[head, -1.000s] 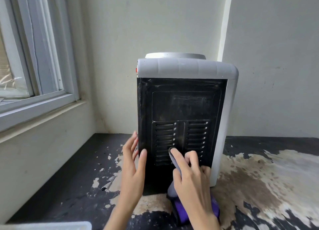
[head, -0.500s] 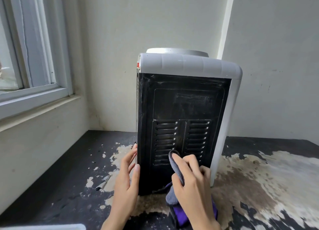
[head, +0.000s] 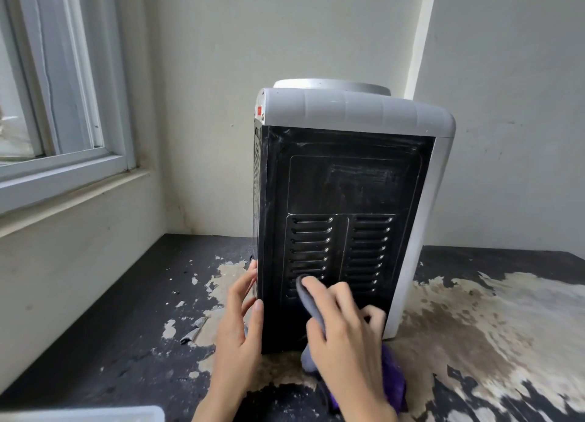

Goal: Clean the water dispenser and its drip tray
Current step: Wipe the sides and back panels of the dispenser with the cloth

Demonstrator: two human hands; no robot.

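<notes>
Water dispenser (head: pixel 351 181) upright on the worn tabletop (head: pixel 133 320), near the corner of the walls, black back panel turned toward the camera, grey top cap above it, white side to the right. Two columns of vent slots (head: pixel 342 257) low on that panel. Left hand (head: pixel 242 323) flat against the dispenser's lower left edge, fingers straight along the side, thumb on the back panel's edge, grip open and only pressing. Right hand (head: pixel 345 333) low on the panel, grip closed around a grey cloth (head: pixel 308 301), index finger stretched out under the fold of cloth and pushing it against the lowest slots of the left vent column; somewhat blurred. Rest of the cloth hanging down to the tabletop at the dispenser's foot, with a purple part (head: pixel 394 380) showing beneath the wrist. Window (head: pixel 60 104) with a pale frame at left, above a ledge. Edge of a pale container (head: pixel 95 413) at the bottom left corner. Tabletop dark, its coating peeled off in large light patches right of the dispenser.
</notes>
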